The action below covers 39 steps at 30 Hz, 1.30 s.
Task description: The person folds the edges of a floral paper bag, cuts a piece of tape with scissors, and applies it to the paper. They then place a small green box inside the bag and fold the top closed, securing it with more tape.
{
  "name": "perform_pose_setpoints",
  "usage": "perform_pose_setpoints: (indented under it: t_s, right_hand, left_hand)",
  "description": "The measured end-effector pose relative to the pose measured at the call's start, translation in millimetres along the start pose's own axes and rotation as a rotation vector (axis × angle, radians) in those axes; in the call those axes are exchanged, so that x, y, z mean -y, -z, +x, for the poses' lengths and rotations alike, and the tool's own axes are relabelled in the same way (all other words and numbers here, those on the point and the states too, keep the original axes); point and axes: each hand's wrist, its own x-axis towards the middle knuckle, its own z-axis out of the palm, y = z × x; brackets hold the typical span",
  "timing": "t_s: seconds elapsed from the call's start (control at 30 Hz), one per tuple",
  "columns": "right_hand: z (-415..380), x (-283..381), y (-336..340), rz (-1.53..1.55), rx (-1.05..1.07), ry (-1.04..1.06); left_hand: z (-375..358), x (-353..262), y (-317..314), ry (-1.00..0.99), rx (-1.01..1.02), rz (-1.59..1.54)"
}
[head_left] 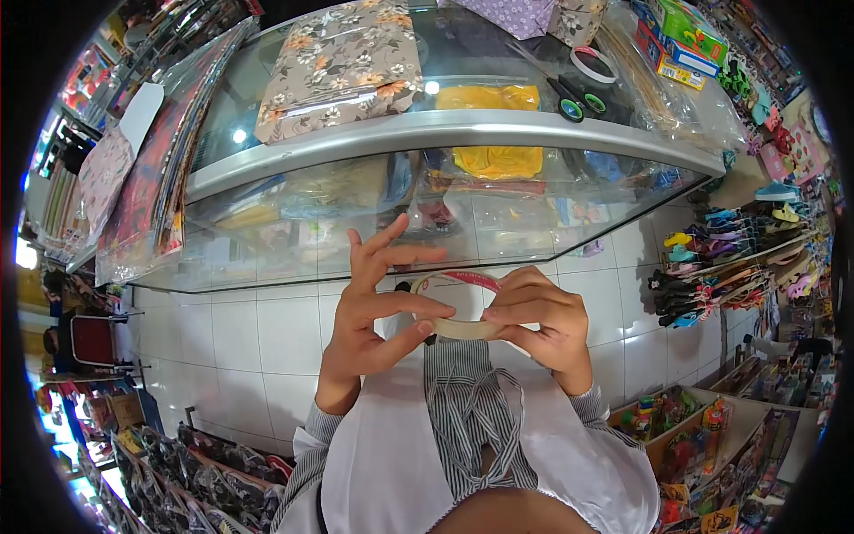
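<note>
A roll of pale tape point(467, 329) with a reddish inner ring is held up in front of my body, short of the counter edge. My left hand point(378, 311) pinches its left side between thumb and index finger, the other fingers spread upward. On the roll's right side my right hand point(543, 322) grips it with thumb and bent fingers. Beyond the hands, black-handled scissors point(569, 96) lie on the glass counter point(427, 133), close to another tape roll point(593, 65). A flower-patterned wrapped package point(351, 67) rests on the counter to the left.
Yellow packets point(487, 98) lie on the counter, with more goods under the glass. Patterned paper sheets point(169, 151) stand at the left. Coloured boxes point(685, 44) sit at the back right, sandals point(712, 258) at the right, and a red chair point(93, 340) at far left.
</note>
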Motion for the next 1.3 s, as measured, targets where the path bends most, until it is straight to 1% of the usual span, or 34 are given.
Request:
perform_pose_setpoints:
  t_s: [0.1,0.2,0.5,0.7,0.8,0.97,1.07,1.3]
  right_hand:
    - [-1,-5,0,0.188,-0.007,-0.082]
    - [-5,-19,-1,0.373,-0.013,-0.093]
    - [-10,-34,-10,0.678,-0.033,-0.168]
    - [-12,-34,-12,0.694,-0.043,-0.203]
    - [-13,-32,-12,0.713,-0.045,-0.144]
    - [-13,-19,-8,0.554,-0.040,-0.073]
    - [-14,-15,-4,0.427,-0.039,-0.049]
    - [-14,-5,2,0.214,-0.072,-0.017]
  left_hand:
    - [0,0,4,0.019,-0.015,-0.046]
    - [-2,0,6,0.023,-0.031,-0.071]
    - [-5,-1,5,0.010,0.003,-0.129]
    - [-5,-6,3,0.009,0.004,-0.124]
    - [-4,-11,2,0.016,-0.012,-0.109]
    - [-4,-13,-6,0.029,-0.038,-0.103]
    - [-2,-17,-10,0.085,-0.058,-0.093]
    - [0,-13,-14,0.155,-0.006,-0.153]
